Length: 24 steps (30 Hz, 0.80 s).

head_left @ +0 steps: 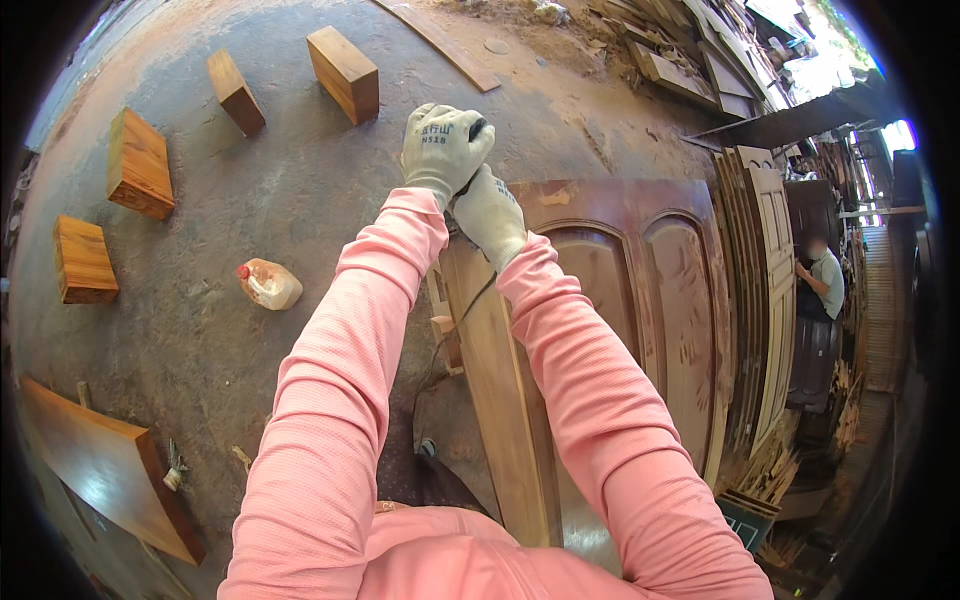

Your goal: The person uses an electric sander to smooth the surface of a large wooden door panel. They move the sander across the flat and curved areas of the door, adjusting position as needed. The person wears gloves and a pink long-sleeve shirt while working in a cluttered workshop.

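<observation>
Both my hands wear pale work gloves and meet close together above the far left corner of a brown panelled wooden door [685,290]. My left hand [440,150] is closed round a dark, corded tool [478,129], of which only small black parts show. Just nearer and to the right, my right hand [488,215] is closed too, against the same tool. The gloves hide most of it, so its kind cannot be told. A black cord [478,300] trails from beneath my right hand back toward my body.
Several varnished wood blocks [140,165] stand on the concrete floor at left. A plastic jug with a red cap [270,285] lies nearer. A glossy board [110,465] is at lower left. Door panels [765,290] lean at right beside a person [825,275]. Scrap planks [690,65] fill the far right.
</observation>
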### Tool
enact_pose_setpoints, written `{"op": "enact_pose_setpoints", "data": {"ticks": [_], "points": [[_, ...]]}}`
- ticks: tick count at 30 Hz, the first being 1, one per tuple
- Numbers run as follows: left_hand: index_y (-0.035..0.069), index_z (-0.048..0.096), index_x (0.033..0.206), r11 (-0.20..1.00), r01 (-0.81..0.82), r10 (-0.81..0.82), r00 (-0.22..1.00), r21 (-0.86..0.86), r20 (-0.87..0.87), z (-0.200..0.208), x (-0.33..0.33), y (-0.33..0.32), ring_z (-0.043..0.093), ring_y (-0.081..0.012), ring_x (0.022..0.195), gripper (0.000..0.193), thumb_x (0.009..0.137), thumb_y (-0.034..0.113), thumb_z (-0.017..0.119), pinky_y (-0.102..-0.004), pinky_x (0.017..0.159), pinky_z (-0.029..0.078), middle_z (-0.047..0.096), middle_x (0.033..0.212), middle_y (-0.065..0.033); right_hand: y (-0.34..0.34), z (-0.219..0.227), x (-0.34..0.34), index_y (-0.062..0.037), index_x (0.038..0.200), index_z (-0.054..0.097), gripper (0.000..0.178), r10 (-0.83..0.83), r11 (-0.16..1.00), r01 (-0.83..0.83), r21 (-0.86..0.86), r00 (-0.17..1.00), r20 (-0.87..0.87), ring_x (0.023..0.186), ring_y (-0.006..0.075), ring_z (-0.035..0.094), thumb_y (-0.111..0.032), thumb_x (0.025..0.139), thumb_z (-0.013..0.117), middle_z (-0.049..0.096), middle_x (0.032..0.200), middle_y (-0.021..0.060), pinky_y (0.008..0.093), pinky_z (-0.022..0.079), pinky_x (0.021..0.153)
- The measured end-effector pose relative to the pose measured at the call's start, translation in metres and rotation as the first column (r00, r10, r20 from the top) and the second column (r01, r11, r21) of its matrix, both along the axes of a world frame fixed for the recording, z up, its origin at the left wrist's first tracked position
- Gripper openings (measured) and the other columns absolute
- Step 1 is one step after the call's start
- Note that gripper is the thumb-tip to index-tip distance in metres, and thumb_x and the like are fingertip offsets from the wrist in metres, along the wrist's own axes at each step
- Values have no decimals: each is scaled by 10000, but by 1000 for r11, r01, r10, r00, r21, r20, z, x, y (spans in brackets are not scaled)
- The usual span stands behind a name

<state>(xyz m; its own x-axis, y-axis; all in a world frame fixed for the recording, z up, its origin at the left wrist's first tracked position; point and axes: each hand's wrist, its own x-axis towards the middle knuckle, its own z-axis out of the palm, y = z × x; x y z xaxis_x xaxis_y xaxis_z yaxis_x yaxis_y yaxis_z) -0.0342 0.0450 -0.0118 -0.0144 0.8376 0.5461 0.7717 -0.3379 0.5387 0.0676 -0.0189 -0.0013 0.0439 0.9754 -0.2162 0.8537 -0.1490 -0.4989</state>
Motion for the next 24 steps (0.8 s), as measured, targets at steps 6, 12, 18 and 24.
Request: {"op": "enact_pose_setpoints", "data": {"ticks": [6,12,18,24], "points": [[158,824,909,986,101,-102,995,-135,1,2,-1,-21,739,-227,1063,264,939,395,711,-439,1158,429,821,965,-45,-19,2,4,-45,1319,602,563,-54,980,49,-192,998,-22,1157,442,734,-449,949,731,776,1199,240,533,574,981],[151,821,897,995,15,-9,998,-99,62,15,-11,5,739,-250,1043,263,934,387,711,-447,1171,430,814,996,-81,7,-11,-9,-44,1310,597,555,-5,999,6,44,999,-36,1142,452,729,-425,935,744,775,1179,249,547,568,965],[117,817,906,987,155,-146,979,-49,142,-12,-1,-88,734,-295,974,178,881,287,772,-485,1154,443,776,914,-91,-90,-12,19,-57,1420,591,618,34,996,-50,-74,980,-197,1093,503,706,-414,948,767,756,1160,281,560,568,917],[118,814,896,980,197,-189,970,-40,152,-10,16,-67,738,-286,969,179,891,292,771,-485,1162,439,779,910,-91,-74,-18,35,-25,1360,593,593,8,1000,-6,18,994,-110,1091,474,719,-416,939,742,762,1114,279,562,571,910]]}}
